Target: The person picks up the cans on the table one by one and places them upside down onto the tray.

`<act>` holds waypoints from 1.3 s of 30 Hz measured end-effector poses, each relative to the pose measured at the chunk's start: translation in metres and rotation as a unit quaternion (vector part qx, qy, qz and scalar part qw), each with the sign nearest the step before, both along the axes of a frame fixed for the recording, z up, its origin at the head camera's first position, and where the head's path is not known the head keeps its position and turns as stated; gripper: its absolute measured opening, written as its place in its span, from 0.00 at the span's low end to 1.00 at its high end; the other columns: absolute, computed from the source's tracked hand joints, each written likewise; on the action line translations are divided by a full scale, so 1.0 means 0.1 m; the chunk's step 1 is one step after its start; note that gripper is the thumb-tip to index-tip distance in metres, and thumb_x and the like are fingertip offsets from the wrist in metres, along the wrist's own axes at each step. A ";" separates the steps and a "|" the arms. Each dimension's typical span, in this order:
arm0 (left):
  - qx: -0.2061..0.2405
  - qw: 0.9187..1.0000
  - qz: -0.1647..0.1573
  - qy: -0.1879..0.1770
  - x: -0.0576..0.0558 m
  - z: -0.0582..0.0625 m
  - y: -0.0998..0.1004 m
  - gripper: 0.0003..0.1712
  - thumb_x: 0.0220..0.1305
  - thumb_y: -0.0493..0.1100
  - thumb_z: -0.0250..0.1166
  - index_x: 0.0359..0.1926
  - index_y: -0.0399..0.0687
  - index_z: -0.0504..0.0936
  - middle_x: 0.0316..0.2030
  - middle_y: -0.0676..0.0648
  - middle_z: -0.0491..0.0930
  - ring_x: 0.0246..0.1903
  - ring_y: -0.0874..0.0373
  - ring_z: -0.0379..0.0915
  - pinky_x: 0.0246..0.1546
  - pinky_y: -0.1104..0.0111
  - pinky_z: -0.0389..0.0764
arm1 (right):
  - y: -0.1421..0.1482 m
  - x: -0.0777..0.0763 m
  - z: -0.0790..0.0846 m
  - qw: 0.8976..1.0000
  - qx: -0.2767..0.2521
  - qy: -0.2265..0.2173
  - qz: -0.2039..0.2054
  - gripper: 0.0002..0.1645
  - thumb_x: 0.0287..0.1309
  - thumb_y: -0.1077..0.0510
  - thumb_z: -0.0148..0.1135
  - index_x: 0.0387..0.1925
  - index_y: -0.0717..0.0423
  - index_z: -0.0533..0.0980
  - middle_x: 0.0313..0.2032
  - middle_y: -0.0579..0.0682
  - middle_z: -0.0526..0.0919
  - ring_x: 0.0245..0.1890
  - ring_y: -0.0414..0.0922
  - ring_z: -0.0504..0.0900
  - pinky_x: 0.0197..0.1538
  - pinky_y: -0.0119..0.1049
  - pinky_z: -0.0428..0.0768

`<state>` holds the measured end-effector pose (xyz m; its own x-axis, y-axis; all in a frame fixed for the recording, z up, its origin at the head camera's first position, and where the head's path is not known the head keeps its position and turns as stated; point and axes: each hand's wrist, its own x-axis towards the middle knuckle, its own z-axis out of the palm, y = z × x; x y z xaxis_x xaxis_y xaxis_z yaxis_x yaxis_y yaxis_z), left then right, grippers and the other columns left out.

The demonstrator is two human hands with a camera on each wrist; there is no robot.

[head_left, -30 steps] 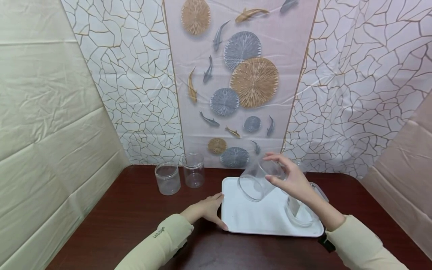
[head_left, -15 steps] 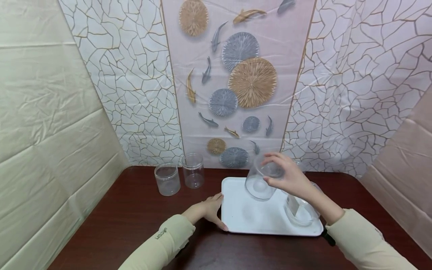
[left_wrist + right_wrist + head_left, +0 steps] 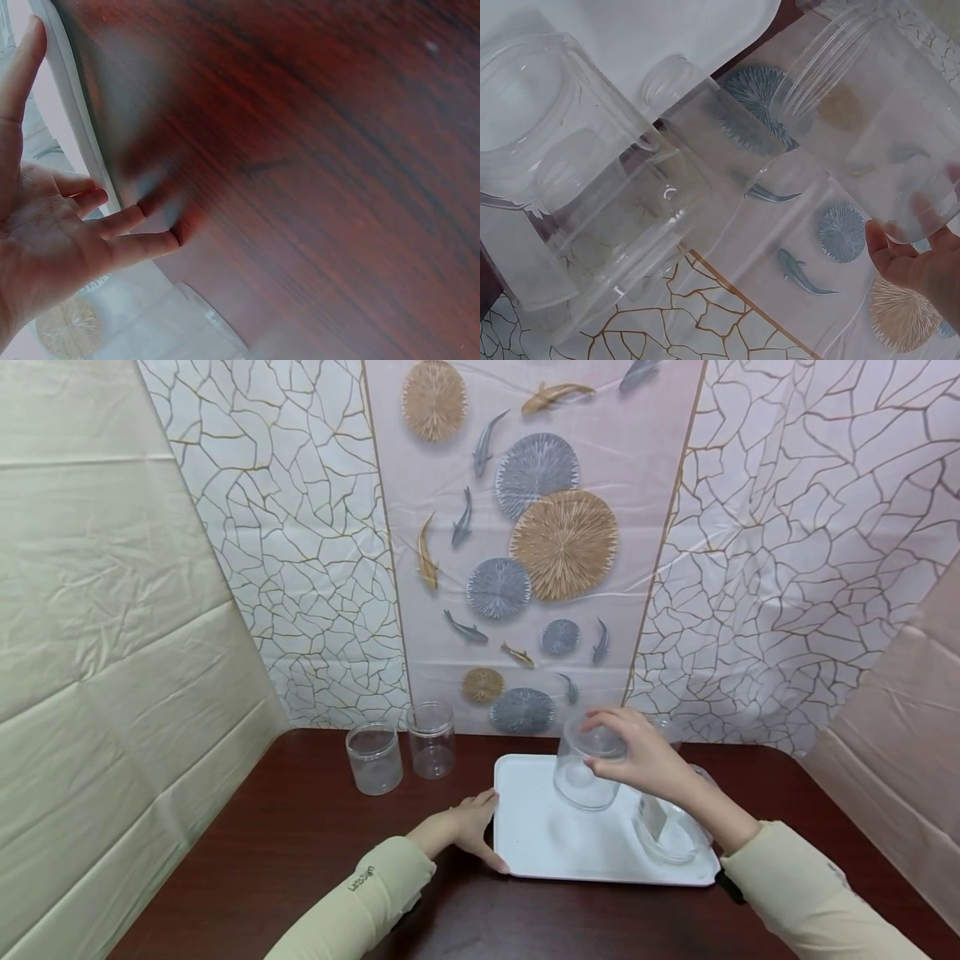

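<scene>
My right hand grips a clear plastic jar by its upper end, over the white tray. In the right wrist view, the held jar's ridged rim faces the tray and my fingertips show at its other end. Whether the rim touches the tray cannot be told. My left hand rests at the tray's left edge with its fingers spread. In the left wrist view, the left hand has extended fingers beside the tray's rim. Another clear container lies at the tray's right end.
Two clear jars, one shorter and one taller, stand at the back left of the dark wooden table. More clear containers sit behind my right forearm, partly hidden. A patterned cloth hangs behind the table.
The held jar has gone from tilted to nearly upright, rim down, and shifted slightly right. My left hand has stayed at the tray's edge.
</scene>
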<state>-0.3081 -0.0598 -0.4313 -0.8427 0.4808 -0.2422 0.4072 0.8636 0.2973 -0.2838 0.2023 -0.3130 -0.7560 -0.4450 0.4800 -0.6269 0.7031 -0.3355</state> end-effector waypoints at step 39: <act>-0.007 1.000 0.000 -0.014 -0.01 -0.01 0.00 0.66 0.43 0.62 0.74 0.72 0.37 0.47 0.73 0.41 0.47 0.70 0.40 0.47 0.61 0.37 0.57 | 0.05 -0.13 -0.52 1.000 0.000 -0.005 -0.019 0.13 0.44 0.61 0.67 0.36 0.55 0.77 0.51 0.64 0.78 0.54 0.63 0.72 0.56 0.61 0.68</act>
